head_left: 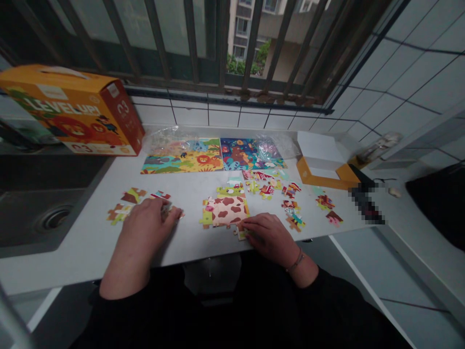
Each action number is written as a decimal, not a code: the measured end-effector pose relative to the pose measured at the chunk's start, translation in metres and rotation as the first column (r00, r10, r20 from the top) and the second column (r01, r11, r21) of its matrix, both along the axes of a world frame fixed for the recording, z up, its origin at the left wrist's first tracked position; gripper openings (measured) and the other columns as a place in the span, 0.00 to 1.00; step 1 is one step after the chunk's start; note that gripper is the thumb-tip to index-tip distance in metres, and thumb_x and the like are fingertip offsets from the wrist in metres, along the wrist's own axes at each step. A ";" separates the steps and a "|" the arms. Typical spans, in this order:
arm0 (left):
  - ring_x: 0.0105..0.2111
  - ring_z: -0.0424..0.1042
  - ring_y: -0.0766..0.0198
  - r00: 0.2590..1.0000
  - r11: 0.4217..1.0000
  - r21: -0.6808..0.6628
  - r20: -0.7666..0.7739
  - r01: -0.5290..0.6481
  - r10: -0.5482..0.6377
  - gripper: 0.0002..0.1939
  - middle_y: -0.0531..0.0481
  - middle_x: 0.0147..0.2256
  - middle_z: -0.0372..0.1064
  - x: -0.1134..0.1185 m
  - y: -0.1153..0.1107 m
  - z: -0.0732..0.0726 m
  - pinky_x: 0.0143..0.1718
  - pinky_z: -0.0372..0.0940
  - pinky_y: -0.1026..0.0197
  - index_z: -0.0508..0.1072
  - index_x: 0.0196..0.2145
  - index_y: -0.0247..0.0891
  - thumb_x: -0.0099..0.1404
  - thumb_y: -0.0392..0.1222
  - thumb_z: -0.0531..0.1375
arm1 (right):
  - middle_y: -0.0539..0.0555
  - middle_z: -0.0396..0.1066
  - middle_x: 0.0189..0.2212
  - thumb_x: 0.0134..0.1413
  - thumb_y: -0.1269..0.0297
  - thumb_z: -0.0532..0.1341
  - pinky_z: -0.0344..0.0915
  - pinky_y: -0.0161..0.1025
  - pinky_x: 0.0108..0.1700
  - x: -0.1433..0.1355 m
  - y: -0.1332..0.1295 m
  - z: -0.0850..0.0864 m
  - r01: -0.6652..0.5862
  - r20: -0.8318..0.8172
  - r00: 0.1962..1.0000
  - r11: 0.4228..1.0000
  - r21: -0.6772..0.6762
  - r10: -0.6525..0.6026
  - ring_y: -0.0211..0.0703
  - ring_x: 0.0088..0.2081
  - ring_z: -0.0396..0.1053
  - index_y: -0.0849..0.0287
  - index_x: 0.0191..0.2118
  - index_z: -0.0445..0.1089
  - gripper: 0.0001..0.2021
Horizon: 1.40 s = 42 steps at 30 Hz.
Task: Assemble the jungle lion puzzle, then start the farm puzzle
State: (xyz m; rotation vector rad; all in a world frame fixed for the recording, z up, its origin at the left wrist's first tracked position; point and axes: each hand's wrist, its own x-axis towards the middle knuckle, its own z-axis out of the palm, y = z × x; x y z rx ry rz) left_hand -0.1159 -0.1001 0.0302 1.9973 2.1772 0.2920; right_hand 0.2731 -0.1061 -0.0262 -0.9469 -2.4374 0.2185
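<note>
My right fingers pinch a small brown-and-green cardboard puzzle piece (241, 231) at the bottom edge of the pink-and-brown cow puzzle (228, 208). My left hand (149, 219) bends over pieces; I can't tell its grip.

From my view the counter (189, 242) has a smooth, pale surface with a soft shine. The carry box (72, 114) looks like printed cardboard, smooth, with slight gloss. I see clear, crinkled plastic wrap (167, 137), quite shiny. The sink (29, 206) appears as dull metal. The wall tiles (221, 118) look glossy; the black sleeves (119, 315) are matt cloth.
</note>
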 end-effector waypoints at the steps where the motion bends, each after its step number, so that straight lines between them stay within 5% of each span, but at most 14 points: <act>1: 0.55 0.76 0.30 0.999 0.999 -0.030 -0.038 0.015 -0.016 0.28 0.23 0.53 0.77 -0.001 -0.002 0.001 0.59 0.68 0.34 0.77 0.53 0.32 0.74 0.61 0.56 | 0.58 0.82 0.58 0.72 0.67 0.67 0.70 0.54 0.53 0.000 0.000 0.000 0.002 -0.001 1.000 1.000 -0.002 -0.002 0.55 0.55 0.78 0.50 0.63 0.75 0.17; 4: 0.53 0.77 0.31 0.991 0.994 -0.097 -0.123 0.045 -0.057 0.25 0.26 0.51 0.78 -0.007 -0.006 0.002 0.58 0.70 0.36 0.78 0.49 0.35 0.69 0.60 0.61 | 0.58 0.82 0.58 0.72 0.67 0.66 0.70 0.55 0.54 0.000 0.000 0.001 -0.003 -0.009 1.000 1.000 -0.005 0.003 0.55 0.55 0.78 0.51 0.62 0.75 0.16; 18: 0.50 0.80 0.39 0.992 0.997 -0.057 0.122 0.044 -0.036 0.29 0.35 0.48 0.80 -0.001 -0.006 0.010 0.55 0.73 0.41 0.73 0.55 0.37 0.59 0.51 0.65 | 0.57 0.82 0.58 0.73 0.67 0.65 0.70 0.55 0.52 -0.001 0.000 0.002 -0.004 0.000 1.000 1.000 -0.011 0.004 0.55 0.55 0.78 0.50 0.61 0.74 0.16; 23: 0.50 0.79 0.45 0.930 0.967 0.016 0.272 0.254 -0.248 0.20 0.41 0.50 0.80 0.022 -0.010 0.016 0.56 0.73 0.44 0.75 0.50 0.42 0.62 0.51 0.66 | 0.58 0.82 0.58 0.72 0.67 0.66 0.70 0.55 0.52 0.000 0.000 0.002 -0.003 0.001 1.000 1.000 -0.007 0.003 0.55 0.55 0.78 0.50 0.62 0.75 0.16; 29: 0.58 0.76 0.45 0.850 0.897 0.097 0.290 0.431 -0.440 0.22 0.39 0.57 0.77 0.060 -0.014 0.001 0.62 0.71 0.43 0.75 0.57 0.41 0.66 0.44 0.67 | 0.58 0.82 0.58 0.72 0.66 0.66 0.70 0.55 0.54 0.000 0.000 0.003 0.006 0.010 1.000 1.000 -0.019 -0.006 0.55 0.55 0.77 0.49 0.62 0.76 0.16; 37: 0.51 0.80 0.41 0.929 0.941 -0.005 0.159 0.340 -0.334 0.19 0.36 0.50 0.80 0.111 -0.019 -0.005 0.51 0.73 0.45 0.73 0.54 0.38 0.71 0.49 0.68 | 0.57 0.83 0.56 0.72 0.67 0.66 0.70 0.54 0.52 -0.001 0.000 0.003 0.018 -0.004 1.000 1.000 0.000 -0.018 0.54 0.54 0.78 0.50 0.60 0.76 0.14; 42: 0.48 0.82 0.42 0.937 0.937 -0.110 0.151 0.332 -0.314 0.23 0.38 0.47 0.82 0.111 -0.023 -0.002 0.47 0.73 0.48 0.74 0.55 0.39 0.69 0.53 0.72 | 0.57 0.83 0.57 0.72 0.67 0.66 0.69 0.54 0.51 0.000 0.001 0.001 0.017 -0.014 1.000 1.000 0.004 -0.017 0.53 0.53 0.78 0.50 0.60 0.75 0.15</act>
